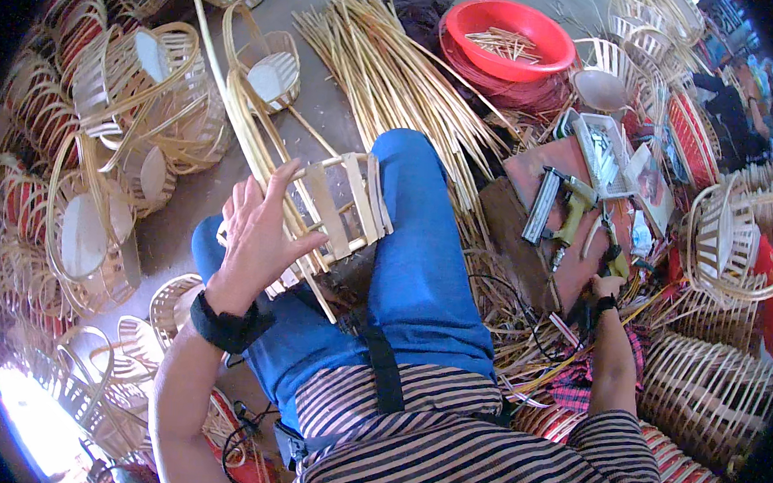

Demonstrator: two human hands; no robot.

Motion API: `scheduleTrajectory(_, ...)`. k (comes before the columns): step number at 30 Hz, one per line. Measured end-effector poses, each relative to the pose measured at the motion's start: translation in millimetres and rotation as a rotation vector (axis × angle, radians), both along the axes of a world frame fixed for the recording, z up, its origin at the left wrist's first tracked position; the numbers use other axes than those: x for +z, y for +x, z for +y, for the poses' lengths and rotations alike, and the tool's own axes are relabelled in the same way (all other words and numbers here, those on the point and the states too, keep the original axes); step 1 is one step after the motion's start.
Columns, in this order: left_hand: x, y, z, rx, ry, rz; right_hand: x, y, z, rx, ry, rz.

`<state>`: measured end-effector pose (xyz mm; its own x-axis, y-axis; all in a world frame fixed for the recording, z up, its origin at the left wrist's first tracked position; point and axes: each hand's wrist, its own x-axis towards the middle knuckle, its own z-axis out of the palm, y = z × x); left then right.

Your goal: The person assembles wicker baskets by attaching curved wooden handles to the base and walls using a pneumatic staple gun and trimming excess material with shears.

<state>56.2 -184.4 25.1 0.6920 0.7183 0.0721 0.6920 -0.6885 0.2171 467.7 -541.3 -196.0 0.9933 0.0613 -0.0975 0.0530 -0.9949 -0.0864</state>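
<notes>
A small unfinished bamboo basket (340,205) lies tilted across my lap, its flat slats and thin rods showing. My left hand (259,229) holds its left side, thumb stretched over the rods and the other fingers along the far edge. Long pale bamboo strips (236,99) run from under that hand toward the far left. Off to the right, my right hand (609,287) is closed around the near end of a hand tool (614,254) with yellow-green handles. A green and black nail gun (574,209) lies just beyond it on a reddish board.
A bundle of thin bamboo sticks (396,83) lies on the floor ahead. Behind it stands a red basin (509,41) with short sticks inside. A white plastic tray (600,157) holds small pieces. Stacked baskets (140,76) crowd the left; more baskets (728,236) stand right.
</notes>
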Motion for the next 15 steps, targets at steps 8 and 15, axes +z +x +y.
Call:
scheduleTrajectory(8,-5.7,8.3,2.6,-0.015,0.029,-0.006,51.6,-6.1,-3.2,0.132,0.627,0.055)
scheduleTrajectory(15,-9.8,16.1,8.8,-0.021,0.034,-0.041,193.0,-131.0,117.6,0.531,0.836,0.939)
